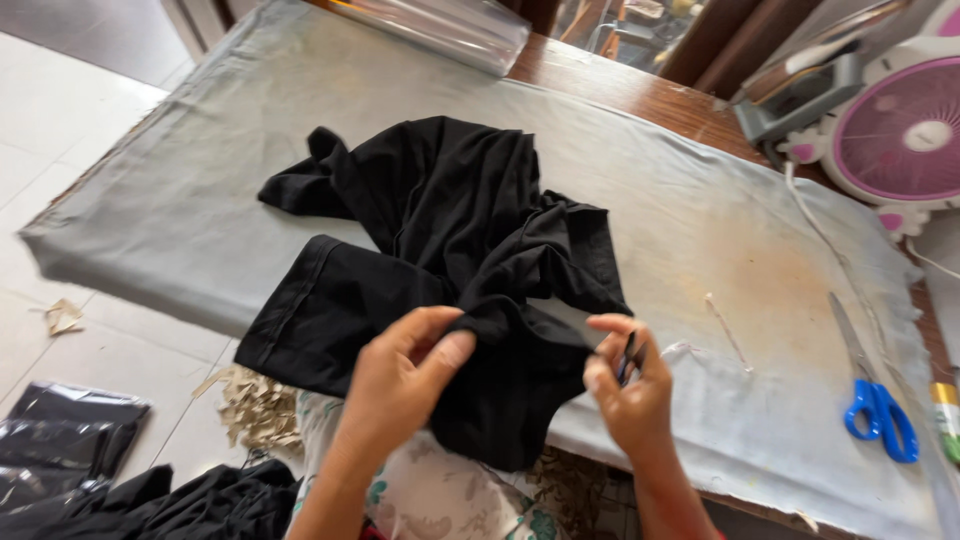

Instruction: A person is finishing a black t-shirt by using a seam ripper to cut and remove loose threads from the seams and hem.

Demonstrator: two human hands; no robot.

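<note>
Head view: left hand [405,365] pinches the black garment [450,260] taut for inspection, while right hand [630,385], at three o'clock, grips a small dark tool [628,355].

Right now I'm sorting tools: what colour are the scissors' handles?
Bright blue; the scissors show best in the head view, lying on the grey cloth.

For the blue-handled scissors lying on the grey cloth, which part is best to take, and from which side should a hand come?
Take the scissors by the blue handle loops, probably coming from the near edge of the table. They lie flat on the grey cloth, closed, loops toward the person and blades pointing away, so the loops are the nearest and safest part. The right hand, already pinching a small dark tool, is closest.
</note>
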